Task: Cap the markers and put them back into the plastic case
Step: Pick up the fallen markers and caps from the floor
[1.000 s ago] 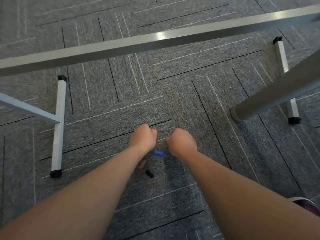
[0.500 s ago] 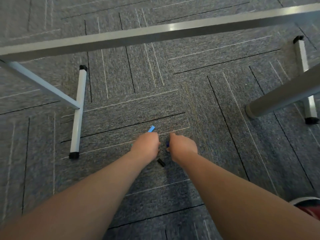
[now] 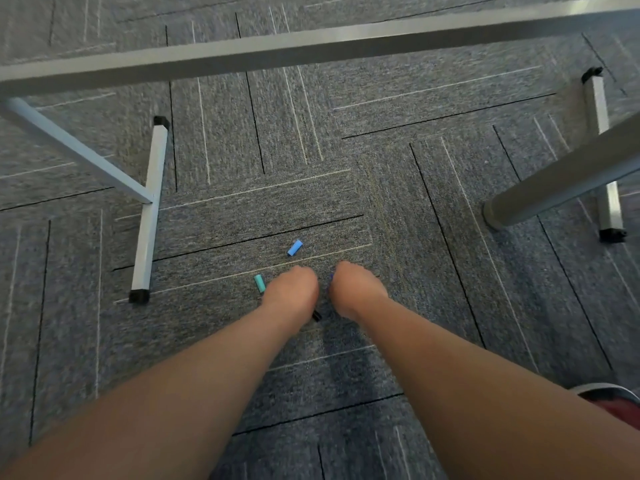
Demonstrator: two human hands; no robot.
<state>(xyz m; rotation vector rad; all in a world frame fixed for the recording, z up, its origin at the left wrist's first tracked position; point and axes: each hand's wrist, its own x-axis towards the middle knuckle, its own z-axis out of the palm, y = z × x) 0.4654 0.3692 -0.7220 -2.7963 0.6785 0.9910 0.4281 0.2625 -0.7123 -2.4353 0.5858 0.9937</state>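
Note:
Both my hands reach down to the grey carpet with their backs to the camera and the fingers curled under. My left hand (image 3: 291, 294) hides whatever is beneath it. My right hand (image 3: 355, 289) pinches a dark blue marker cap (image 3: 331, 277), of which only a sliver shows at its inner edge. A light blue cap (image 3: 294, 247) lies just beyond the hands. A teal cap (image 3: 259, 283) lies to the left of my left hand. A black cap (image 3: 316, 316) peeks out between my wrists. No marker body or plastic case is in view.
A metal table frame surrounds the spot: a crossbar (image 3: 311, 46) across the top, a white foot (image 3: 149, 216) to the left, a thick grey leg (image 3: 561, 188) and a second foot (image 3: 606, 161) to the right. A red-and-white shoe (image 3: 613, 403) shows at the lower right.
My view and hands shifted over the carpet. The dark blue cap that lay between my hands is now at my right hand. The light blue and teal caps have come into sight.

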